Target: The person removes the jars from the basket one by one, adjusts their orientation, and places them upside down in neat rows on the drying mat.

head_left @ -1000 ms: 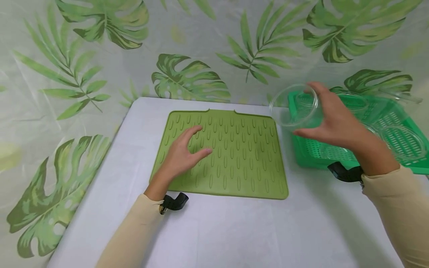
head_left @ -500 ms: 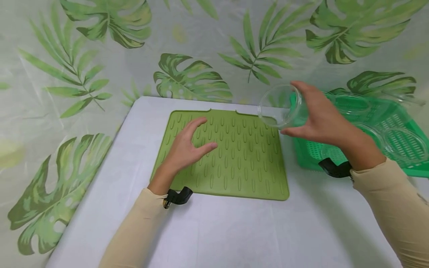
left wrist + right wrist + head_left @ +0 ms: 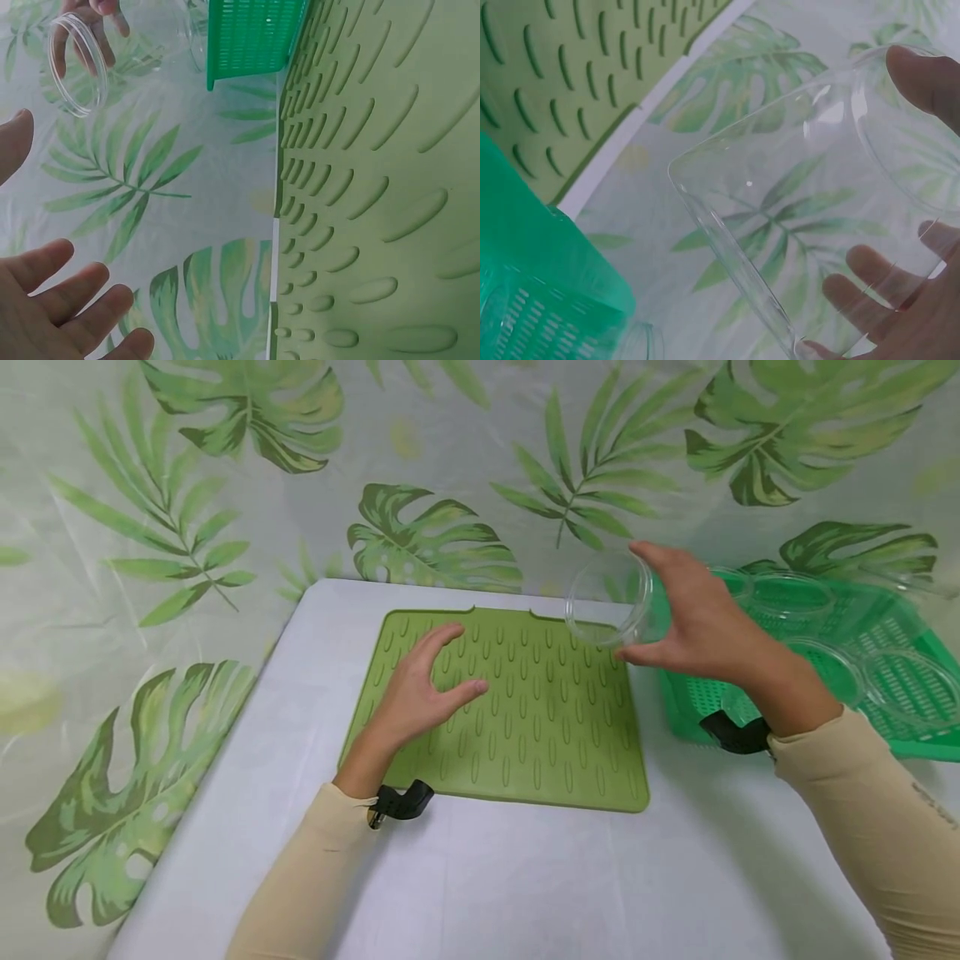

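White tabletop [image 3: 525,877]; left hand [image 3: 415,692] spread; right hand [image 3: 697,620] grips clear container [image 3: 795,187].

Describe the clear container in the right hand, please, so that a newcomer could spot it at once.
Find the green basket on the head view's right, then the right hand near its left end. That hand grips a clear round container, tilted in the air. Unlike the clear containers in the basket, it alone is held.

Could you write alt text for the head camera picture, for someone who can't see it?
A right hand holds a clear round container in the air, beside a green basket of more clear containers. The left hand hovers, holding nothing, over an olive-green mat on a white table, before a leaf-patterned backdrop.
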Available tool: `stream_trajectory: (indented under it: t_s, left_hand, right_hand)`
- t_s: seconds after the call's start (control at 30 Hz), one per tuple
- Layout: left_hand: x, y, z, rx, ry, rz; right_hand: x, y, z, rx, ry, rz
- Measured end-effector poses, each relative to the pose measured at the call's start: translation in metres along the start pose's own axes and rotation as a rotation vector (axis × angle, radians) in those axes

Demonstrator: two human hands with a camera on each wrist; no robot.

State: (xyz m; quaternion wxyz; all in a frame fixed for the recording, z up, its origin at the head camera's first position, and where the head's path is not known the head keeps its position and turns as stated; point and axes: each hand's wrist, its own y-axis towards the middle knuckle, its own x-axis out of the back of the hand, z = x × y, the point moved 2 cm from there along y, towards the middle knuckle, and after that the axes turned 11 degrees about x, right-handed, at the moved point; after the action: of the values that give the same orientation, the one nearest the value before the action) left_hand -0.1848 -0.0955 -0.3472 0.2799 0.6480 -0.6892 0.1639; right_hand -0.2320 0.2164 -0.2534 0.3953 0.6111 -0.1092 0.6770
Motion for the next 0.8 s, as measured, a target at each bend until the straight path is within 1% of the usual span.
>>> stream_trajectory:
  t_s: [0.17, 0.3, 0.4, 0.53, 0.67, 0.8]
  left_hand:
    - [-0.001, 0.001, -0.003, -0.016, -0.022, 0.0]
    - [-0.002, 0.001, -0.004, -0.021, -0.031, -0.003]
    - [-0.002, 0.002, -0.007, -0.019, -0.031, -0.008]
    - [-0.003, 0.004, -0.01, -0.032, -0.029, -0.012]
    - [-0.004, 0.006, -0.01, -0.052, -0.027, -0.014]
    - [-0.006, 0.006, -0.01, -0.053, -0.035, -0.003]
  right_hand:
    - [-0.002, 0.001, 0.001, -0.019, -0.014, 0.02]
    - [-0.004, 0.003, 0.004, -0.016, -0.025, 0.04]
    - [-0.004, 0.006, 0.007, -0.019, -0.034, 0.047]
    - [-0.006, 0.009, 0.009, -0.021, -0.064, 0.05]
    - [-0.01, 0.012, 0.014, -0.004, -0.09, 0.052]
    - [-0.014, 0.014, 0.018, 0.03, -0.124, 0.046]
